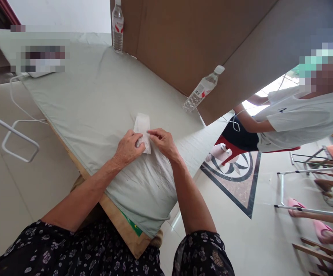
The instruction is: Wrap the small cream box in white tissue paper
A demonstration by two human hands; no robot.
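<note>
A narrow white folded tissue (142,123) lies on the pale green cloth (97,99) over the table, close to its near corner. My left hand (128,148) is closed at the tissue's lower left, with the thumb and curled fingers pressing on it. At its right edge my right hand (165,143) is closed in a pinch, thumb and forefinger touching the paper. The exact grip of the right fingertips is too small to make out. Below the hands the cloth is creased.
Along a brown cardboard panel (169,42) stand two clear water bottles (118,28) (202,90). White cables (19,120) hang off the left edge, near a blurred device. Beyond the panel, a person in a white shirt (289,119) sits on the right. Metal-framed chairs (281,188) stand farther right.
</note>
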